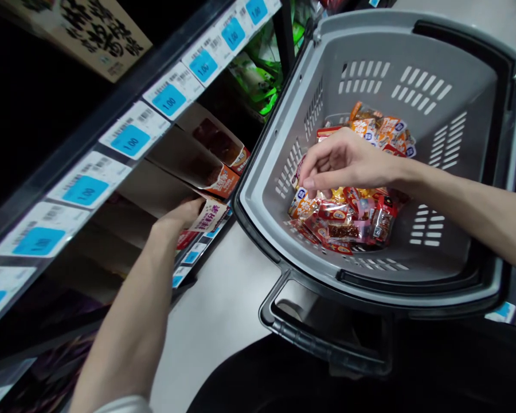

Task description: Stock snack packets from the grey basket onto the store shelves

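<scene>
My left hand [184,214] reaches into an open display box [212,215] with white and purple print on the lower shelf. Its fingers are hidden inside, so what they touch does not show. Over the grey shopping basket [387,43], my right hand [339,160] hangs with fingers loosely bent and the thumb close to the fingertips; no item shows in it. Beneath it, small snack packets lie heaped in the basket: orange and white packets [391,131] toward the back, red and clear packets [344,231] toward the front.
A shelf edge [131,137] with blue price labels crosses the left side. An orange-fronted box [223,182] stands beside the reached-into box. Green packets [258,83] are farther back. The basket's black handle [327,344] sticks out toward me, above a pale floor [215,321].
</scene>
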Available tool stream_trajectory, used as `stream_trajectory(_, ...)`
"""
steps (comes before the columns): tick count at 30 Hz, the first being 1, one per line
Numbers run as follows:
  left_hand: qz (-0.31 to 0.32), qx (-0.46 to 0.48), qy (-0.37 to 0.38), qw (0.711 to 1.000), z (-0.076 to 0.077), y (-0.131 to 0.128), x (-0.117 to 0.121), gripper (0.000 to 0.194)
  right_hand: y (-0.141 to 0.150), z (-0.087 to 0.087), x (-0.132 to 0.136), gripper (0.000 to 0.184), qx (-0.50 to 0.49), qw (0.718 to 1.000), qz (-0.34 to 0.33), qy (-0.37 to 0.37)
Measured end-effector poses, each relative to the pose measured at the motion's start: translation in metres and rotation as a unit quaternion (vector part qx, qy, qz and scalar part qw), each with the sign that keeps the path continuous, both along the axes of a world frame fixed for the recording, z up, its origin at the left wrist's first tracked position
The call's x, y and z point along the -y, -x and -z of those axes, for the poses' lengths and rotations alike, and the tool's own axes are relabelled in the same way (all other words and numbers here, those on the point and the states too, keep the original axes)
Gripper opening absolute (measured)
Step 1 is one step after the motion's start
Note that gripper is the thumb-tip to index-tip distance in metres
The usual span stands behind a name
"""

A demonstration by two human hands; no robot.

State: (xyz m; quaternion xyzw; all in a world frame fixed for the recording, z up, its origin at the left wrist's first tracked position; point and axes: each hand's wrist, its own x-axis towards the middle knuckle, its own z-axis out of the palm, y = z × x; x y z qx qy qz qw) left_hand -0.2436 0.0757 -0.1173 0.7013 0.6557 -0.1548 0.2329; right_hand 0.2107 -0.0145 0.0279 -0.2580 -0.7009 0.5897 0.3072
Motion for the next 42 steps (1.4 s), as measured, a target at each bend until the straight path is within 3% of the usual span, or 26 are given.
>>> stream_trajectory(5,0.029,0.03,0.037,0.998,-0.002,0.009,-0.008,0.064,0.0,0.002,0.0,0.023,0.003,1.0,-0.003,0.005)
stream_trajectory(10,0.05,0.135,0.117,0.983,-0.004,0.009,-0.006,0.049,-0.001,0.002,-0.001,0.021,0.01,1.0,0.002,0.015)
stream_trajectory(14,0.035,0.127,0.146,0.981,0.002,0.002,0.001,0.034,-0.001,0.002,0.0,0.022,0.023,1.0,0.0,0.018)
stream_trajectory(19,0.009,0.135,0.172,0.976,0.006,0.001,0.003,0.033,-0.003,0.007,-0.001,0.023,0.019,1.0,-0.018,0.004)
stream_trajectory(25,0.023,0.08,0.124,0.989,0.008,0.004,-0.011,0.047,-0.004,0.009,-0.003,0.022,0.016,1.0,-0.026,0.0)
stream_trajectory(32,0.092,0.006,0.09,0.992,0.006,-0.003,-0.02,0.032,-0.002,0.009,-0.004,0.023,-0.011,1.0,-0.025,-0.004)
stream_trajectory(36,0.068,0.013,0.075,0.995,0.005,0.007,-0.022,0.043,-0.002,0.007,-0.004,0.023,-0.013,1.0,-0.024,-0.001)
stream_trajectory(39,0.039,0.06,0.076,0.994,-0.003,0.013,-0.016,0.049,-0.003,0.004,-0.003,0.021,-0.005,1.0,-0.023,0.008)
stream_trajectory(42,0.034,0.081,0.067,0.994,-0.021,0.007,-0.005,0.054,-0.005,0.002,-0.004,0.019,0.004,1.0,-0.021,0.009)
